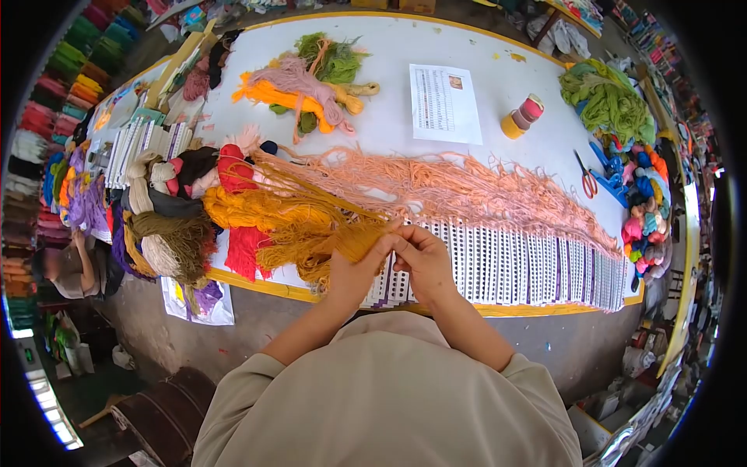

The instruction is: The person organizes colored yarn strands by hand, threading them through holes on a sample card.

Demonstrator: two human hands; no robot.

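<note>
My left hand point(356, 267) is closed around a hank of mustard-yellow thread point(359, 240), near the front edge of the table. Right beside it, my right hand point(421, 258) pinches at the end of that thread, fingertips touching those of the left. More golden-yellow yarn point(268, 214) spreads to the left of my hands. Under and to the right of them runs a long row of white cards with dark holes point(498, 261). Peach-pink threads point(467, 187) trail from the far ends of the cards across the table.
A printed sheet point(446, 103), stacked thread spools point(522, 117) and scissors point(587, 176) lie farther back. Green yarn point(615, 97) sits at the right, mixed hanks point(311, 86) at the back. Coloured yarn bundles point(167, 210) crowd the left. Another person point(74, 268) is at far left.
</note>
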